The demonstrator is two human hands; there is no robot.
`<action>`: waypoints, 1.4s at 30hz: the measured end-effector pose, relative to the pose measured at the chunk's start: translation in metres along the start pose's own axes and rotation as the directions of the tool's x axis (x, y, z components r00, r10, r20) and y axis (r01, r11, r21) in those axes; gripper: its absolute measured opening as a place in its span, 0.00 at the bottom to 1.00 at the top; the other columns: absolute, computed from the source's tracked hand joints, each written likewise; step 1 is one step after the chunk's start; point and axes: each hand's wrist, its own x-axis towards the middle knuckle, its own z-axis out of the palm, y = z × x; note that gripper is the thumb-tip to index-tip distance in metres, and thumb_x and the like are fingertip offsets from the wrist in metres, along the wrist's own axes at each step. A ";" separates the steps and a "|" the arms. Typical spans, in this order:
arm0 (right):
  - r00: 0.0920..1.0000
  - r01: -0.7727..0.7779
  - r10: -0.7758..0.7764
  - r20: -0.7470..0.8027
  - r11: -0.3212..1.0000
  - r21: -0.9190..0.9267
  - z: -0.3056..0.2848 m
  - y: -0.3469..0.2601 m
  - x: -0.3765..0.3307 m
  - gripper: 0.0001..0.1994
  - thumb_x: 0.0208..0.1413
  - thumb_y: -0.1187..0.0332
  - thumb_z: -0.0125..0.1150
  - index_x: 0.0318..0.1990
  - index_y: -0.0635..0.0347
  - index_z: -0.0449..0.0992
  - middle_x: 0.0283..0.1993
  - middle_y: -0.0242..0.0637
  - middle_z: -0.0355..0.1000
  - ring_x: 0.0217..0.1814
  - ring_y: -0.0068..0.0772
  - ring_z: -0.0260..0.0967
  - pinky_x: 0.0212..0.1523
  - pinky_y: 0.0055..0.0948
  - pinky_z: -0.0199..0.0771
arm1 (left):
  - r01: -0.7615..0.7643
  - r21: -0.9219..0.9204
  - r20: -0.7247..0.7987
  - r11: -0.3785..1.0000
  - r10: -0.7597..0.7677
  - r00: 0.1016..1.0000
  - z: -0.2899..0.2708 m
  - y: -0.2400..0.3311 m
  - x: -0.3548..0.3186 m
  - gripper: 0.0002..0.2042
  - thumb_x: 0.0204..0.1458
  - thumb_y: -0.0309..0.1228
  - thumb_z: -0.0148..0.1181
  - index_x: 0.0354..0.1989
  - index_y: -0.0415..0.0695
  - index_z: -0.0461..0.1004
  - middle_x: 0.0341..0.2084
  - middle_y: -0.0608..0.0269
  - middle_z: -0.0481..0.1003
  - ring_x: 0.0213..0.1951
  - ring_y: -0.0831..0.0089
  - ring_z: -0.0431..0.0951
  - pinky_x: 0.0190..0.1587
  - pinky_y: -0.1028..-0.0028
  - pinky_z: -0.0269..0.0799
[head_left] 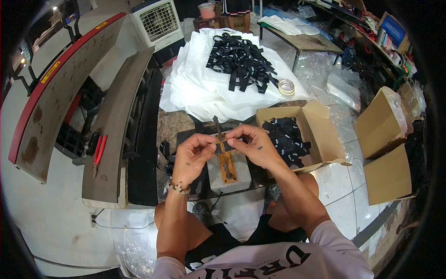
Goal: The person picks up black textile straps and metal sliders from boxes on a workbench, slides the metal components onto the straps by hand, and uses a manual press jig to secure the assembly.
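My left hand (pixel 191 157) and my right hand (pixel 253 145) meet over a small bench tool, thumbs and forefingers pinched. Between the fingertips a short black strap (pixel 219 149) appears to lie across the tool; the fingers hide most of it. The tool has a narrow yellow-brown metal plate (pixel 227 168) on a grey block (pixel 244 174), with a dark upright metal rod (pixel 216 123) at its far end. Just right of my right hand, an open cardboard box (pixel 320 135) holds many short black strap pieces (pixel 285 139).
Behind the tool, a stack of white sheets (pixel 190 88) carries a heap of black straps (pixel 241 60) and a tape roll (pixel 286 87). Red-handled pliers (pixel 99 151) rest on the brown panel (pixel 109 121) at left. More cardboard boxes (pixel 388 176) stand at right. An air cooler (pixel 159 25) is at the back.
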 end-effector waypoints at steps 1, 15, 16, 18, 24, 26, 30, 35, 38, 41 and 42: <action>1.000 -0.002 0.002 -0.004 1.000 -0.022 -0.002 0.001 0.000 0.06 0.58 0.74 0.64 0.42 0.64 0.79 0.37 0.30 0.77 0.38 0.17 0.72 0.35 0.19 0.72 | 0.001 -0.001 -0.001 1.000 -0.001 1.000 -0.005 -0.002 0.000 0.05 0.57 0.23 0.62 0.41 0.39 0.77 0.29 0.68 0.78 0.29 0.82 0.74 0.35 0.80 0.73; 0.976 -0.214 0.098 -0.193 0.580 -0.786 -0.130 0.053 -0.006 0.10 0.49 0.71 0.69 0.39 0.64 0.80 0.36 0.45 0.79 0.39 0.42 0.77 0.41 0.36 0.74 | 0.229 0.745 -0.278 0.627 -0.020 0.960 -0.141 -0.048 0.022 0.14 0.50 0.33 0.66 0.42 0.38 0.80 0.32 0.46 0.81 0.38 0.55 0.83 0.41 0.65 0.77; 0.972 -0.231 0.101 -0.213 0.589 -0.774 -0.124 0.053 -0.007 0.10 0.49 0.71 0.69 0.39 0.64 0.80 0.39 0.46 0.78 0.40 0.42 0.77 0.42 0.36 0.74 | 0.283 0.777 -0.242 0.563 -0.148 0.959 -0.140 -0.057 0.026 0.18 0.49 0.36 0.67 0.45 0.38 0.79 0.36 0.45 0.81 0.40 0.54 0.82 0.42 0.64 0.77; 0.968 -0.245 0.097 -0.233 0.589 -0.771 -0.117 0.047 -0.008 0.11 0.49 0.70 0.70 0.39 0.64 0.80 0.41 0.46 0.78 0.41 0.42 0.76 0.43 0.36 0.73 | 0.333 0.860 -0.272 0.386 -0.205 0.940 -0.122 -0.078 0.035 0.21 0.48 0.38 0.68 0.48 0.38 0.77 0.41 0.43 0.79 0.43 0.52 0.81 0.45 0.62 0.77; 0.955 0.051 -0.203 -0.215 0.829 -0.556 -0.082 0.018 -0.015 0.09 0.54 0.70 0.68 0.38 0.67 0.80 0.34 0.40 0.77 0.37 0.27 0.74 0.39 0.28 0.71 | 0.395 0.905 -0.384 0.156 -0.095 0.918 -0.114 -0.133 0.037 0.17 0.48 0.41 0.69 0.37 0.37 0.82 0.39 0.42 0.80 0.42 0.51 0.81 0.47 0.62 0.76; 0.950 0.089 -0.226 -0.216 0.858 -0.505 -0.072 -0.001 -0.019 0.08 0.56 0.70 0.67 0.37 0.68 0.80 0.31 0.37 0.77 0.35 0.22 0.72 0.39 0.25 0.71 | 0.294 0.833 -0.294 0.469 -0.076 0.953 -0.114 -0.107 0.039 0.13 0.49 0.37 0.68 0.36 0.41 0.83 0.35 0.48 0.81 0.40 0.54 0.82 0.45 0.63 0.77; 0.917 0.324 -0.396 -0.055 0.816 -0.479 -0.024 -0.063 -0.014 0.08 0.56 0.69 0.66 0.36 0.67 0.81 0.33 0.38 0.78 0.36 0.25 0.74 0.41 0.24 0.72 | 0.110 0.661 -0.172 0.742 0.007 0.985 -0.137 -0.069 0.040 0.07 0.50 0.31 0.62 0.31 0.41 0.83 0.29 0.53 0.81 0.34 0.59 0.82 0.40 0.65 0.75; 0.724 0.679 -0.635 0.269 0.588 -0.439 0.041 -0.101 0.023 0.18 0.53 0.62 0.68 0.48 0.64 0.77 0.45 0.46 0.76 0.43 0.37 0.76 0.45 0.34 0.75 | -0.177 0.366 -0.091 0.914 0.225 0.970 -0.122 0.033 0.025 0.07 0.60 0.26 0.53 0.41 0.36 0.75 0.27 0.71 0.72 0.29 0.81 0.70 0.33 0.78 0.66; 0.459 0.850 -0.804 0.378 0.275 -0.449 0.081 -0.103 0.046 0.29 0.52 0.59 0.69 0.58 0.65 0.70 0.52 0.53 0.72 0.41 0.46 0.76 0.44 0.37 0.75 | -0.107 0.269 -0.022 0.957 0.117 0.993 -0.084 0.103 -0.006 0.07 0.61 0.28 0.55 0.43 0.41 0.76 0.24 0.75 0.70 0.24 0.86 0.65 0.26 0.82 0.59; 0.739 0.617 -0.479 0.475 0.763 -0.192 0.092 -0.124 0.056 0.24 0.55 0.62 0.68 0.55 0.65 0.70 0.42 0.44 0.76 0.38 0.34 0.76 0.41 0.30 0.74 | -0.067 0.239 0.014 0.969 0.066 0.998 -0.082 0.147 -0.040 0.08 0.61 0.28 0.56 0.45 0.41 0.76 0.25 0.73 0.72 0.23 0.88 0.63 0.25 0.84 0.57; 0.762 0.455 -0.362 0.538 0.889 -0.046 0.097 -0.124 0.060 0.21 0.56 0.63 0.68 0.54 0.63 0.71 0.38 0.37 0.77 0.38 0.29 0.75 0.42 0.26 0.73 | -0.054 0.241 -0.001 0.969 0.056 0.998 -0.087 0.154 -0.052 0.08 0.61 0.28 0.56 0.45 0.41 0.76 0.25 0.73 0.72 0.23 0.88 0.63 0.25 0.84 0.57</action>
